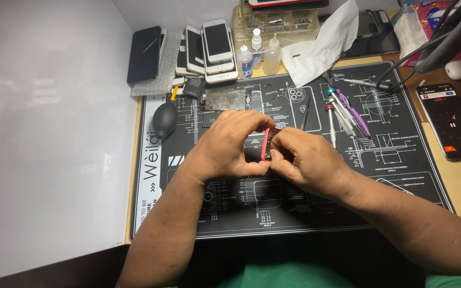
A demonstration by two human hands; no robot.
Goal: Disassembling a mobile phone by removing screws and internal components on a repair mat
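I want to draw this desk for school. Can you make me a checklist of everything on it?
Surface: black work mat with white line drawings, on a tan desk.
Job's things: small red-edged phone, held up between both hands.
Clutter: stacked phones, dropper bottles, black air blower, screwdrivers, white cloth, lit phone, parts box.
Hands: left hand and right hand both grip the small phone.
Cables: black cable at upper right.
Surroundings: white wall on the left.

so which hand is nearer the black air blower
Left. The left hand is just right of the blower; the right hand lies farther right, past the red-edged part both hold.
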